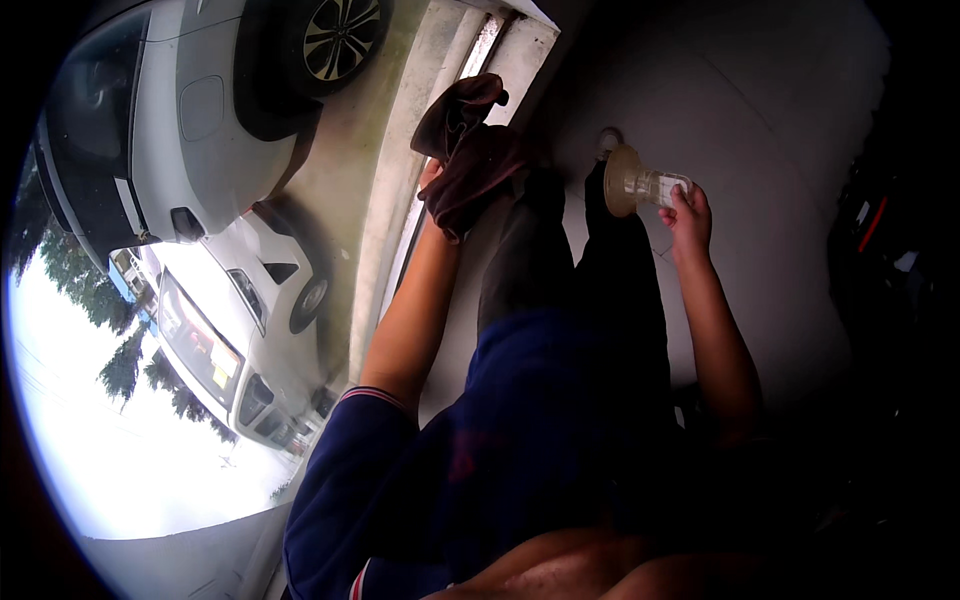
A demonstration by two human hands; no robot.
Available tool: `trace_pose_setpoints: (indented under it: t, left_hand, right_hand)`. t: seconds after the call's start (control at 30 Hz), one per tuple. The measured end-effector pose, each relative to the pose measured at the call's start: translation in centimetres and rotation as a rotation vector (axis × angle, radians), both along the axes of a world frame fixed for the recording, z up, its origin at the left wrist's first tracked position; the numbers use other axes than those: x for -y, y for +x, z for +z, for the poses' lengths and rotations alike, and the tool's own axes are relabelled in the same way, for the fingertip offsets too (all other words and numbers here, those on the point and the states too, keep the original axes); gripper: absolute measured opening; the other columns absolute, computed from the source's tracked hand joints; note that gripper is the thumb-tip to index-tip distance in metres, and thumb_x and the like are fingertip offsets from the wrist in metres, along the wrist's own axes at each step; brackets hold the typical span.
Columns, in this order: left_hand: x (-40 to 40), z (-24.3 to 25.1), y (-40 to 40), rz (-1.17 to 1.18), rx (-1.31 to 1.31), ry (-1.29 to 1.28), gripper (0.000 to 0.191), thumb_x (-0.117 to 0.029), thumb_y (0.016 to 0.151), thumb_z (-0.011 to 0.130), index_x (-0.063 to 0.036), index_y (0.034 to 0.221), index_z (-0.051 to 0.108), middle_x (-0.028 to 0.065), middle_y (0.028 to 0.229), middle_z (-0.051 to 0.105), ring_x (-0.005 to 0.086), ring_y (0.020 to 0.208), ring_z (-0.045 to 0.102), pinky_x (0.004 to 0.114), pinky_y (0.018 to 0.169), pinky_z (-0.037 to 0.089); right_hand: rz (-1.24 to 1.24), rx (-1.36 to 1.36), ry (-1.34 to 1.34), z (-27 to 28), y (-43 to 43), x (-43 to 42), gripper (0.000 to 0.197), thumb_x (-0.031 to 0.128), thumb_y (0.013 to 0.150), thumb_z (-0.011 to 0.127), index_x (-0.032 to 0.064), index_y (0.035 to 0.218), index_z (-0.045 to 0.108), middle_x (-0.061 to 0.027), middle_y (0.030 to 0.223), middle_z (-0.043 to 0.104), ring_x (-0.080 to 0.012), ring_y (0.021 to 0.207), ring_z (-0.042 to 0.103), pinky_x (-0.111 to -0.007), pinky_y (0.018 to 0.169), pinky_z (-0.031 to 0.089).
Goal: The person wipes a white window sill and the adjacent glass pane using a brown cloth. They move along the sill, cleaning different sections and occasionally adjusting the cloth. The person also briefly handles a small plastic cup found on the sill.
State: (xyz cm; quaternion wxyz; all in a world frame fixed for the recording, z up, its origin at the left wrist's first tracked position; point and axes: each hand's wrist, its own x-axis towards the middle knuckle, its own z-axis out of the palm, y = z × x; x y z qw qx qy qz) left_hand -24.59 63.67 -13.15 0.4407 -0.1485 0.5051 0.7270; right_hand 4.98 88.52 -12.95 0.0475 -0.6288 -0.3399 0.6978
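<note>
In my left hand (431,174) is a dark brown cloth (480,161), bunched up and hanging over the fingers, which it mostly hides. My right hand (690,214) grips a pale translucent object (637,184) by its narrow, clear end, with the thumb on top. Its other end flares into a wide round disc; it looks like a plastic or glass stand or holder, exact kind unclear. The cloth and this object are apart, one on each side of my dark-trousered legs.
On the left, beyond a pale raised sill (397,180), a light-coloured car (202,90) and a white car (247,315) stand outside. A grey tiled floor (757,150) lies on the right. Dark, unclear things with a red strip (872,225) are at the far right.
</note>
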Motion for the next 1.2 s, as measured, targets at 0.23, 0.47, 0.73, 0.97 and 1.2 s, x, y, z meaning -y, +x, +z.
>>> trace_pose_setpoints:
  t: [0.23, 0.47, 0.73, 0.97, 1.2]
  left_hand:
    - [11.4, 6.6, 2.6, 0.454, -0.176, -0.881, 0.017, -0.004, 0.075, 0.055, 0.0001, 0.091, 0.059, 0.0082, 0.088, 0.062, 0.0196, 0.076, 0.062, 0.029, 0.066, 0.051]
    - [9.1, 15.8, 2.9, 0.56, -0.685, -0.761, 0.027, -0.002, 0.076, 0.05, 0.0049, 0.101, 0.058, 0.0133, 0.097, 0.064, 0.0237, 0.088, 0.065, 0.033, 0.081, 0.052]
    - [3.5, 17.8, 0.8, 0.499, -0.768, -0.511, 0.019, 0.0, 0.082, 0.054, 0.006, 0.1, 0.059, 0.0129, 0.096, 0.065, 0.021, 0.085, 0.065, 0.03, 0.08, 0.053]
    - [7.1, 17.1, 3.0, 0.472, -0.704, -0.573, 0.023, 0.002, 0.083, 0.053, 0.0076, 0.104, 0.06, 0.0138, 0.099, 0.065, 0.022, 0.087, 0.065, 0.031, 0.081, 0.053]
    - [9.1, 16.8, 5.6, 0.524, -0.532, -0.645, 0.022, -0.001, 0.085, 0.053, 0.0063, 0.104, 0.06, 0.0121, 0.098, 0.064, 0.0203, 0.087, 0.063, 0.029, 0.081, 0.051]
  right_hand:
    - [-0.048, 0.045, 0.0, -1.1, 1.0, -0.8, 0.034, 0.025, 0.09, 0.06, 0.0079, 0.118, 0.052, -0.0019, 0.098, 0.059, -0.0098, 0.069, 0.055, -0.023, 0.063, 0.046]
    - [0.078, -0.027, 0.102, 0.7, -1.3, -2.7, 0.026, 0.023, 0.091, 0.06, 0.0083, 0.111, 0.053, 0.0002, 0.087, 0.059, -0.0057, 0.061, 0.052, -0.018, 0.054, 0.042]
    - [0.52, -0.104, 0.613, -0.7, -10.1, -0.3, 0.046, 0.027, 0.081, 0.07, 0.0035, 0.118, 0.055, -0.0109, 0.103, 0.062, -0.0221, 0.09, 0.061, -0.033, 0.08, 0.048]
    - [0.76, -0.117, 1.047, 2.8, -20.3, 0.8, 0.041, 0.019, 0.075, 0.072, 0.018, 0.115, 0.062, -0.01, 0.112, 0.059, -0.0303, 0.098, 0.059, -0.038, 0.083, 0.05]
    - [0.908, 0.03, 1.047, -4.0, -25.0, 0.3, 0.046, 0.015, 0.076, 0.068, 0.0131, 0.12, 0.056, -0.0131, 0.119, 0.056, -0.0325, 0.108, 0.055, -0.04, 0.089, 0.048]
